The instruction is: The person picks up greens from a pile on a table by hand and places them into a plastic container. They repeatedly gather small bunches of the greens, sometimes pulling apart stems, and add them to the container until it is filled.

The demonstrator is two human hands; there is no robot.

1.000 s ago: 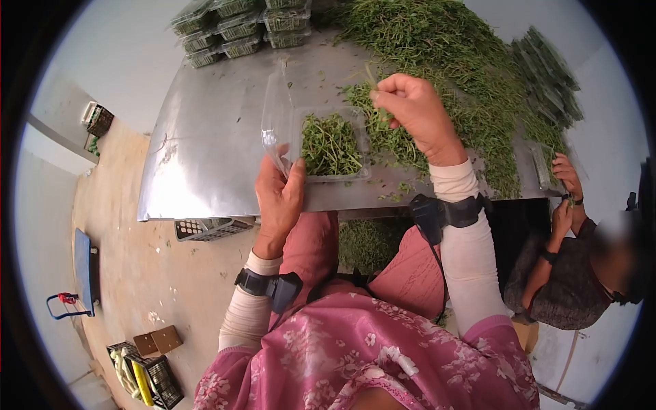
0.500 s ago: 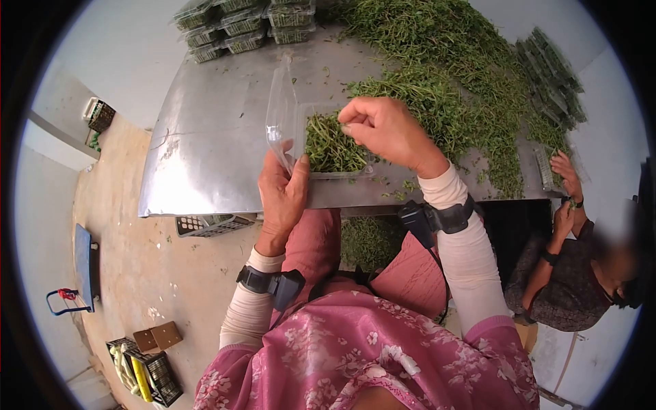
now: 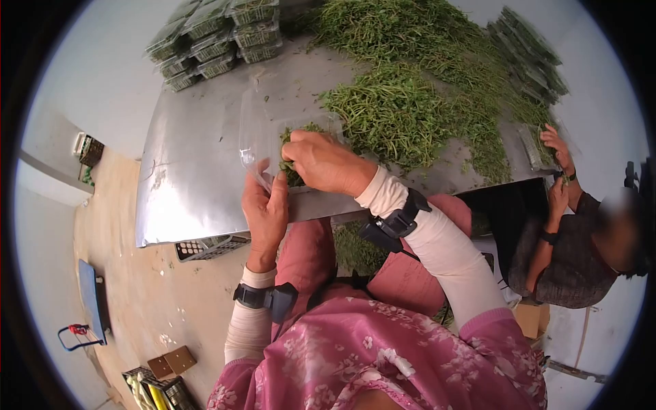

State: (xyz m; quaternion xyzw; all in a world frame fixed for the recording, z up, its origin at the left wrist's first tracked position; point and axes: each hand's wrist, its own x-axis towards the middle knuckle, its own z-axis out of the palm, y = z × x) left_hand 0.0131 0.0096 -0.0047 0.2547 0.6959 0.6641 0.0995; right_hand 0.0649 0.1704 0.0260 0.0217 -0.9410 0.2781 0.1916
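Observation:
A clear plastic clamshell box [image 3: 333, 123] stands open near the table's front edge, its lid raised on the left. Leafy green sprigs [image 3: 292, 179] fill part of its tray. My left hand [image 3: 265, 213] grips the box's left front side, with thumb and fingers about the hinge edge. Over the tray is my right hand [image 3: 326, 162], its fingers curled down into the sprigs and closed on some of them. The back of that hand hides much of the tray, and its fingertips are partly out of sight.
A large heap of loose greens [image 3: 403, 113] spreads right of the box. Filled boxes [image 3: 222, 37] are stacked at the back left, more [image 3: 529, 58] at the far right. A co-worker [image 3: 574, 253] handles a box at the right edge. A crate [image 3: 208, 247] sits below the table.
My right hand has moved left and down, from the tray's right side to over its middle, and into the sprigs. My left hand keeps its hold on the box. The view has shifted slightly.

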